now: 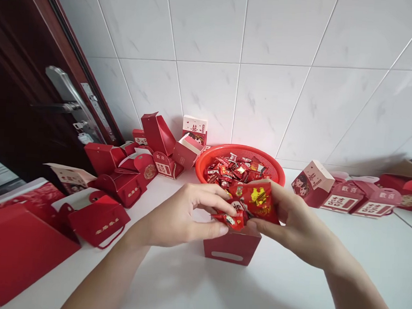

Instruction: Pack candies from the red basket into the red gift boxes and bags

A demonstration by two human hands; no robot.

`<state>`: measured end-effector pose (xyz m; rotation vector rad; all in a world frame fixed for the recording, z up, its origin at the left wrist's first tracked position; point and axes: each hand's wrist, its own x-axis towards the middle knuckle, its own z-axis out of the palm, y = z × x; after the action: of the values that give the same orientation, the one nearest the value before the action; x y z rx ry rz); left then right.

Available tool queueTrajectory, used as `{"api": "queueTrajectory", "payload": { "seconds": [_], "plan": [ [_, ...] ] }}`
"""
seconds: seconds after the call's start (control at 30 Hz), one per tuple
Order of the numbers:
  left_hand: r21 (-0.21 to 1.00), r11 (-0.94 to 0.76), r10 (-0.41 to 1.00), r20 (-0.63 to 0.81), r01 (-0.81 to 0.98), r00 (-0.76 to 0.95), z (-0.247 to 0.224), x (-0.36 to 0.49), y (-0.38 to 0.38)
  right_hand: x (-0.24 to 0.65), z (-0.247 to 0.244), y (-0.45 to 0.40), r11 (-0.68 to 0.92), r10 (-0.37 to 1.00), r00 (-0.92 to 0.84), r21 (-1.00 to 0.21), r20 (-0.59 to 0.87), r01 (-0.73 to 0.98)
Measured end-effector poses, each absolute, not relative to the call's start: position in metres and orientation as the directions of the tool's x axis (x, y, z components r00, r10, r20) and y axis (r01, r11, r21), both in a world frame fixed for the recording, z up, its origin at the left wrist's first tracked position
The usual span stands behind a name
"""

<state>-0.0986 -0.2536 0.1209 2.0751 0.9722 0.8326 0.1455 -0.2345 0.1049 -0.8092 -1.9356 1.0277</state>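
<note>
Above a red cardboard box [232, 245], my two hands are close together. Between the fingers and thumb of my left hand [194, 215] is a small shiny red candy packet [234, 221]. My right hand [293, 222] grips a larger red snack packet [257, 199] with gold print, its thumb in front and fingers behind. The two packets overlap, and they hide the top of the box, so I cannot tell what is inside. Just behind stands a red plastic basket [280, 171] heaped with wrapped candies [235, 168].
Several red gift boxes [122, 186] crowd the left side of the white table [168, 293]. More gift boxes [340, 197] line the right rear. A tiled wall [210, 42] rises behind, and a dark door with a metal handle [68, 107] is at left.
</note>
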Motion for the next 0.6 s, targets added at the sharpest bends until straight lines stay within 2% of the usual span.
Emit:
{"api": "queueTrajectory", "payload": {
  "seconds": [0.1, 0.2, 0.27, 0.4, 0.5, 0.6],
  "plan": [
    [0.737, -0.508, 0.793, 0.196, 0.447, 0.577, 0.119, -0.095, -0.254, 0.152, 0.108, -0.235, 0.559, 0.753, -0.563, -0.783, 0.340, 0.274],
    [0.699, -0.513, 0.805, 0.192, 0.498, 0.561, 0.117, -0.091, -0.255, 0.154, 0.110, -0.235, 0.605, 0.743, -0.559, -0.724, 0.366, 0.330],
    [0.705, -0.506, 0.809, 0.187, 0.498, 0.557, 0.117, -0.089, -0.255, 0.154, 0.112, -0.236, 0.605, 0.752, -0.549, -0.715, 0.366, 0.352],
    [0.695, -0.498, 0.817, 0.176, 0.519, 0.549, 0.120, -0.088, -0.256, 0.154, 0.115, -0.238, 0.538, 0.805, -0.528, -0.708, 0.270, 0.458],
    [0.619, -0.515, 0.829, 0.182, 0.593, 0.530, 0.122, -0.086, -0.256, 0.154, 0.115, -0.237, 0.512, 0.827, -0.504, -0.705, 0.250, 0.490],
    [0.492, -0.565, 0.805, 0.156, 0.662, 0.572, 0.127, -0.079, -0.257, 0.153, 0.112, -0.235, 0.490, 0.840, -0.485, -0.723, 0.243, 0.486]
  ]
}}
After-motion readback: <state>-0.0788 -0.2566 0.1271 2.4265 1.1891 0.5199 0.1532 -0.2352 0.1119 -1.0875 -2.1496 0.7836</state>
